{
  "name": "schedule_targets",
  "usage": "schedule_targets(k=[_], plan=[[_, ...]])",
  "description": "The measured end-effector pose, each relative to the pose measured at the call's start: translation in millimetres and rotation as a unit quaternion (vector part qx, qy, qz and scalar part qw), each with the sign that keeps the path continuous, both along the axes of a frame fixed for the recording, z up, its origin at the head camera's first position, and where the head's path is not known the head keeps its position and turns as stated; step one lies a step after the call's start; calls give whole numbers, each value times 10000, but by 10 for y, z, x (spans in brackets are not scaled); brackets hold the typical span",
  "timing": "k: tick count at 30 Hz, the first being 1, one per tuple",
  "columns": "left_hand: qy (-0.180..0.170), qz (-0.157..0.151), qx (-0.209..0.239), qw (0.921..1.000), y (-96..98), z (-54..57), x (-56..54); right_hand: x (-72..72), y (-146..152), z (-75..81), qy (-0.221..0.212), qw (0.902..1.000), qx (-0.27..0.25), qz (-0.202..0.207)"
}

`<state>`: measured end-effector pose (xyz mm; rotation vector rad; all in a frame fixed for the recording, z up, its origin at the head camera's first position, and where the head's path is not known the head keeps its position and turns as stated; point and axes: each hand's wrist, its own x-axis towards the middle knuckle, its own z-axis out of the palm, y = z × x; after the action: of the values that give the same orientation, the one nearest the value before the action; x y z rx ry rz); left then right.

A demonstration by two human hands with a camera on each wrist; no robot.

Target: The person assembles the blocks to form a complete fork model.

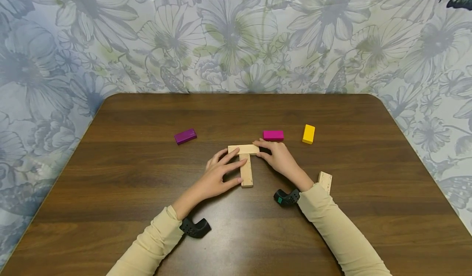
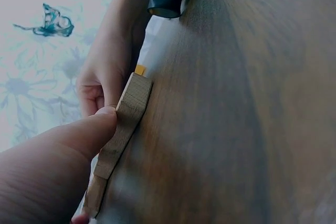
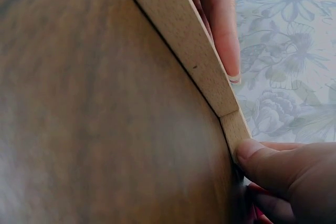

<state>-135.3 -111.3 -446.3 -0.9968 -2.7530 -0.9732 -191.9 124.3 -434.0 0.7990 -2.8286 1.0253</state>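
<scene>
Two plain wooden blocks lie flat in a T on the table. The crosswise wooden block (image 1: 244,149) forms the top, and the lengthwise wooden block (image 1: 246,174) runs from it toward the person. My left hand (image 1: 215,177) has its fingers spread and fairly straight. Its thumb (image 2: 102,127) touches the lengthwise block's left side, while other fingertips rest on both blocks. My right hand (image 1: 280,157) pinches the crosswise block's right end between thumb and finger. In the right wrist view, that thumb (image 3: 254,153) presses the near face of the block.
Behind the T lie a purple block (image 1: 185,136) to the left, a magenta block (image 1: 273,135) near the right hand, and a yellow block (image 1: 308,134) farther right. Another wooden block (image 1: 325,181) is partly hidden by the right sleeve. Floral cloth (image 1: 236,55) surrounds the brown table (image 1: 147,177).
</scene>
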Motion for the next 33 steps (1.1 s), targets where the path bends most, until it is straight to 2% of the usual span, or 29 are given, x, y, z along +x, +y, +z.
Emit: schedule_targets(k=[15, 21, 26, 33], plan=[[-162, -52, -19, 9999, 21, -7, -9, 23, 17, 21, -250, 9996, 4, -95], [-168, -65, 0, 9998, 26, -17, -14, 82, 77, 119, -243, 9994, -45, -248], [-147, -53, 35, 9999, 27, -15, -23, 236, 272, 259, 7, 9981, -346, -517], [-143, -10, 24, 9999, 6, 11, -20, 591, 749, 382, 196, 9906, -603, -1210]])
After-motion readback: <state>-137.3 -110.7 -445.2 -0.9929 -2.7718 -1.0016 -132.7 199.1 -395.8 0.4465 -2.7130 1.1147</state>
